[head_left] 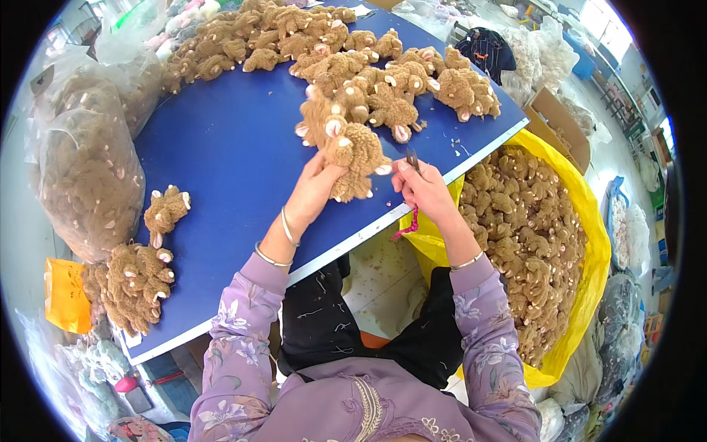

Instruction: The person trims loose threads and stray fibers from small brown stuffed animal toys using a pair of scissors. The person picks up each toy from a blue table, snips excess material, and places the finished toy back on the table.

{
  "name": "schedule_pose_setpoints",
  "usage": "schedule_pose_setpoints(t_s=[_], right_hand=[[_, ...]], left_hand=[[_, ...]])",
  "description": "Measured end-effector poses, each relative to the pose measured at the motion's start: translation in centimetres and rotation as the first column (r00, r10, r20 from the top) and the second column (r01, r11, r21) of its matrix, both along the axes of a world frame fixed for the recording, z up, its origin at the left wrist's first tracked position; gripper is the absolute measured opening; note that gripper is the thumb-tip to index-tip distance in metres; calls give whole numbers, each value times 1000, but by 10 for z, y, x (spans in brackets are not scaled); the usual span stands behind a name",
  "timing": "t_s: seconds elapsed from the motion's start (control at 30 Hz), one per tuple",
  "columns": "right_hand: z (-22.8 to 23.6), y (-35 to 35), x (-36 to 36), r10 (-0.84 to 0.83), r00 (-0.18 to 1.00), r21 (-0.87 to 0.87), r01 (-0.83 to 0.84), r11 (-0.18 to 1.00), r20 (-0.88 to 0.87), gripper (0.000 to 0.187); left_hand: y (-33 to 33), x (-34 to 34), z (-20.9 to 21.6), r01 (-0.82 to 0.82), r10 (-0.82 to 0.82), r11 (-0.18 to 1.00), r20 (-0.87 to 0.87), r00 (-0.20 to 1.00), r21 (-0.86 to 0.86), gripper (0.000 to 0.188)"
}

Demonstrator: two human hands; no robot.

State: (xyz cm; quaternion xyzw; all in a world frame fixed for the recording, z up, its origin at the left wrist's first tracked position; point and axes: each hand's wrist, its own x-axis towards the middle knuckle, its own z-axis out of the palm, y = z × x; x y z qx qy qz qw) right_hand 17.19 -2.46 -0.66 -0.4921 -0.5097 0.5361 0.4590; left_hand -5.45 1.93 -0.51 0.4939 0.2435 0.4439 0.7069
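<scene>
My left hand (315,193) is closed on a brown curly plush toy (358,160) with pale pink ears and paws, held over the front edge of the blue table (228,147). Just right of it, my right hand (427,193) grips small dark thread snips (413,159), blades pointing up and away from me. A pink cord (409,224) dangles below that hand. The snips and the toy appear close but apart. Beyond the held toy, a heap of similar plush toys (394,109) spreads across the table.
More plush toys (138,286) lie at the table's left end, beside a clear bag (88,158) stuffed with them. On the right, a large yellow bag (598,250) full of brown plush stands against the table edge. Behind it is a cardboard box (560,125).
</scene>
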Motion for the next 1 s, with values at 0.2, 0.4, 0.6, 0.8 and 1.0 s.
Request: schedule_pose_setpoints(t_s=[0.2, 0.4, 0.6, 0.8, 1.0], right_hand=[[11, -5, 7, -63, 985, 31, 69, 997, -162, 39], [7, -3, -1, -58, 997, 166, 50, 985, 44, 37], [6, -6, -7, -36, 999, 233, 28, 972, 28, 39], [16, -10, 1, 23, 888, -12, -32, 999, -458, 31], [17, -12, 6, 69, 957, 50, -57, 997, -281, 15]], left_hand=[[-16, 31, 1, 169, -130, 962, 186, 974, -214, 52], [-29, 47, 3, -73, 94, 981, -112, 989, 182, 49], [-20, 40, -10, -222, 223, 973, 12, 975, -60, 21], [-23, 32, -14, -192, 208, 972, -108, 972, 137, 24], [-26, 40, -7, -234, 246, 965, -102, 964, 119, 22]])
